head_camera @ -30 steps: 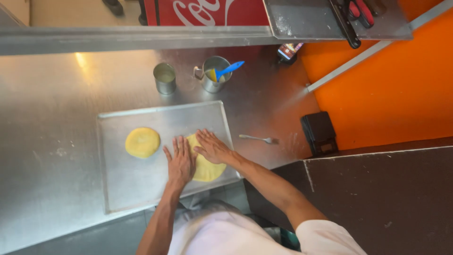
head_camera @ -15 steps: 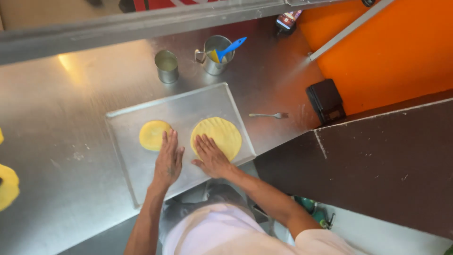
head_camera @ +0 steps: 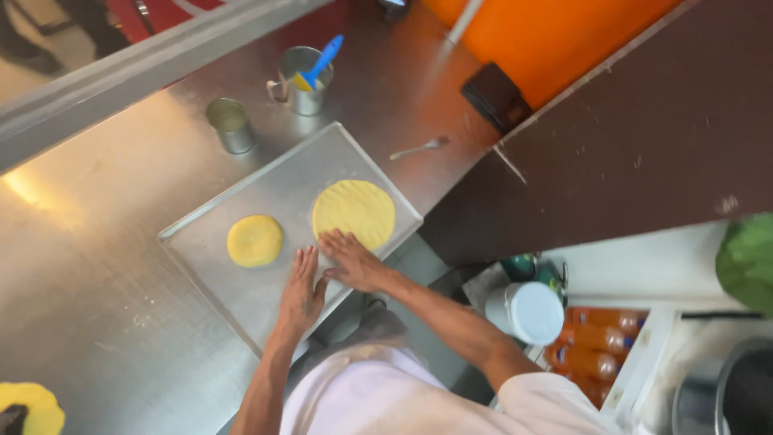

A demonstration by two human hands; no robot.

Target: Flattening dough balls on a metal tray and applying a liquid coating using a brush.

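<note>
**Two dough rounds on the tray, one pressed wide**

The brushed steel counter (head_camera: pixel 97 266) bears a flat metal tray (head_camera: pixel 241 298). On it, the larger dough disc (head_camera: pixel 354 211) looks thin and fully flattened; the smaller dough disc (head_camera: pixel 254 240) remains thicker, seemingly unpressed. Right hand (head_camera: pixel 353 262) lies open, fingertips touching the larger disc's edge; left hand (head_camera: pixel 300 290) rests flat on bare tray, grasping nothing.

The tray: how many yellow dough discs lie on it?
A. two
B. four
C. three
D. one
A: the tray holds a small disc and a larger flat disc; the right hand touches the larger one's near edge, and the left hand lies flat on bare tray beside it.
</note>
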